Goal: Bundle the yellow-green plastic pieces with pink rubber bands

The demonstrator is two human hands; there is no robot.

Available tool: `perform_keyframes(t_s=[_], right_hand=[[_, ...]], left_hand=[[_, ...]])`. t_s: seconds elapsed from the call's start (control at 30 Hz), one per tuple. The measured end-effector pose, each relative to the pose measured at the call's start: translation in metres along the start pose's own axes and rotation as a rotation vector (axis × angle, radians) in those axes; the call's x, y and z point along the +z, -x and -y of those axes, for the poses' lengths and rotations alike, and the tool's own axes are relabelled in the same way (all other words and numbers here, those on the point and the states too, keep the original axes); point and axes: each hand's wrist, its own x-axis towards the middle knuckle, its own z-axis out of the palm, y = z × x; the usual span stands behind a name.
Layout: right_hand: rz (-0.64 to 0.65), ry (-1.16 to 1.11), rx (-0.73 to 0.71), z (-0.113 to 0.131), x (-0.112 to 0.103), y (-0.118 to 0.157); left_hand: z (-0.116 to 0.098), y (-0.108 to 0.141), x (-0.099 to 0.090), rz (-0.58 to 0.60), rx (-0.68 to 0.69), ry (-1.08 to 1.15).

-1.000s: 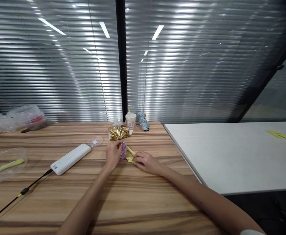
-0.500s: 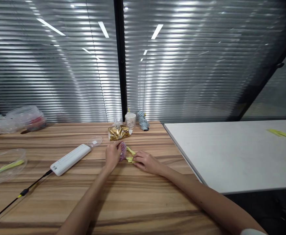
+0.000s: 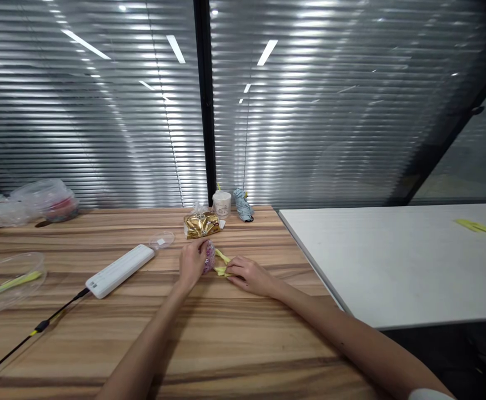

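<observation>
My left hand (image 3: 191, 263) is closed on the near side of a small clear container with pink-purple bits in it (image 3: 209, 258), which looks tipped on its side on the wooden table (image 3: 243, 339). Just right of it, my right hand (image 3: 250, 275) pinches a folded yellow strip (image 3: 221, 270). One end of that strip reaches toward the container; whether they touch is hard to make out. My right fingertips cover part of the strip.
Behind my hands stand a gold packet (image 3: 202, 225), a white paper cup (image 3: 221, 204) and a crumpled blue-grey wrapper (image 3: 243, 205). To the left lie a white power strip (image 3: 121, 270) with a black cable, a clear lid (image 3: 161, 240) and a clear dish (image 3: 38, 289) holding a yellow strip.
</observation>
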Motion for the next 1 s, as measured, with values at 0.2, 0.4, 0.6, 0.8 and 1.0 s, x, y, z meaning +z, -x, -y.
perform_keyframes(t_s=[0.2,0.4,0.6,0.8,1.0], right_hand=[[0.019,0.001,0.002,0.0019,-0.0032,-0.0007],[0.027,-0.002,0.007,0.0018,-0.0037,-0.0004],[0.033,-0.019,0.017,0.0001,-0.0027,0.0008],[0.033,-0.043,0.024,-0.0014,-0.0014,0.0014],[0.038,-0.048,0.036,-0.0021,-0.0012,0.0026]], left_hand=[[0.0019,0.0,0.0014,0.0,-0.007,0.013],[0.003,-0.0006,0.0018,0.002,-0.001,0.021],[-0.0001,-0.0005,0.0001,0.004,-0.006,0.025],[-0.0018,-0.001,-0.0005,0.004,0.0,0.02],[-0.0001,-0.0006,0.001,0.01,0.01,0.005]])
